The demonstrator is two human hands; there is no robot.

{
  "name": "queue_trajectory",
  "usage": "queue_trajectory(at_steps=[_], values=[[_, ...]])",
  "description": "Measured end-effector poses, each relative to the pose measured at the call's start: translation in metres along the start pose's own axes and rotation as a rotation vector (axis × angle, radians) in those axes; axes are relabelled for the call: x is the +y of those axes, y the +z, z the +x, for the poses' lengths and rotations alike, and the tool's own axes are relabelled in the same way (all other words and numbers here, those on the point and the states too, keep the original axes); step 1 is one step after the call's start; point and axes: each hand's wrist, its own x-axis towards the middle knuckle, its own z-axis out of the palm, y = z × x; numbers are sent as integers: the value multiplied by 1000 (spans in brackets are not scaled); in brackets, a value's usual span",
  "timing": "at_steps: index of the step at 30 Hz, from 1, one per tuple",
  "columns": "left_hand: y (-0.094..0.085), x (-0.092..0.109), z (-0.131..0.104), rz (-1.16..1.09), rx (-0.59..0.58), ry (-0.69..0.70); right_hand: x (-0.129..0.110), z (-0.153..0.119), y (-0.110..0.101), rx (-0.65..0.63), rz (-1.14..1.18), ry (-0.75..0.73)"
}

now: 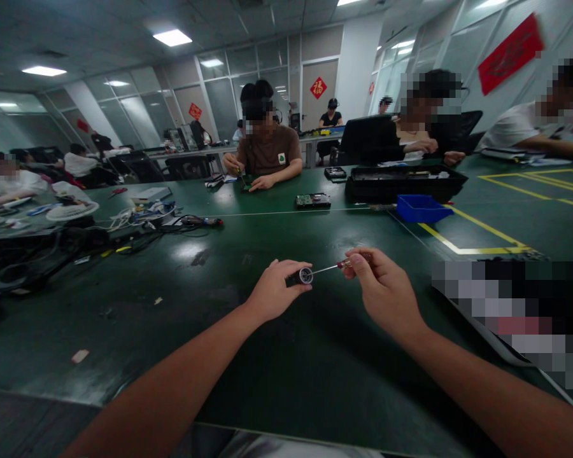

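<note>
Over the middle of the green table (195, 369), my left hand (277, 289) is closed round a small dark cylinder (305, 275). The cylinder's round, silvery-rimmed end faces right and towards me. My right hand (386, 289) grips the reddish, see-through handle of a screwdriver (325, 270) between thumb and fingers. Its thin metal shaft points left, and the tip is at the cylinder's open end. Whether the tip touches the inside cannot be made out. Both hands are held above the tabletop.
Beyond my hands are a hard drive (312, 201), a blue bin (423, 208) and a long black tray (405, 184). Tangled cables (157, 216) lie at the left. A person (270, 146) works across the table, with a screwdriver over a green board. A pixelated object lies at the right.
</note>
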Motion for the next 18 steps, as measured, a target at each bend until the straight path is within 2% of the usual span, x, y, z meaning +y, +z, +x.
queue_trajectory(at_steps=[12,18], values=[[-3,5,0,5,-25,-8,9,4,0,6,117,130],[-2,3,0,-3,-22,-4,10,4,0,19,112,135]])
